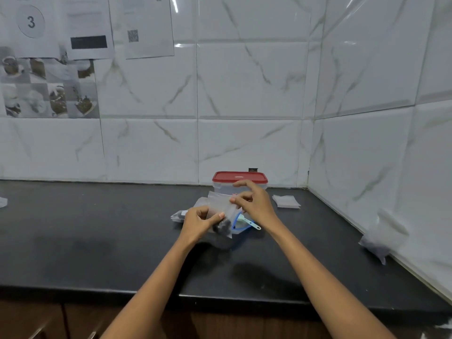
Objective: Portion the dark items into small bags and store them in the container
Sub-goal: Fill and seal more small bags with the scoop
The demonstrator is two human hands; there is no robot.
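Both hands meet over the dark counter [97, 228]. The left hand [198, 222] pinches a small clear bag [221, 214] with dark items [222, 227] at its bottom; the right hand [254, 200], at two o'clock from it, pinches the bag's top. At twelve o'clock stands a red-lidded container [238, 178].

Back wall [244, 94]: large white glossy tiles, grey-green marble veining. Side wall [381, 94]: same tile, meets back wall in corner at right. Light glare on upper tiles. Printed sheets [144, 25] taped to back wall, upper left; one shows numeral 3 in circle, one has code square. Below them, photo grid [49, 89] of dishes, blurred. Countertop [97, 228]: dark matt stone, runs along both walls. Cabinet fronts [49, 319]: brown wood, below counter edge, metal handles [39, 332] at bottom left.
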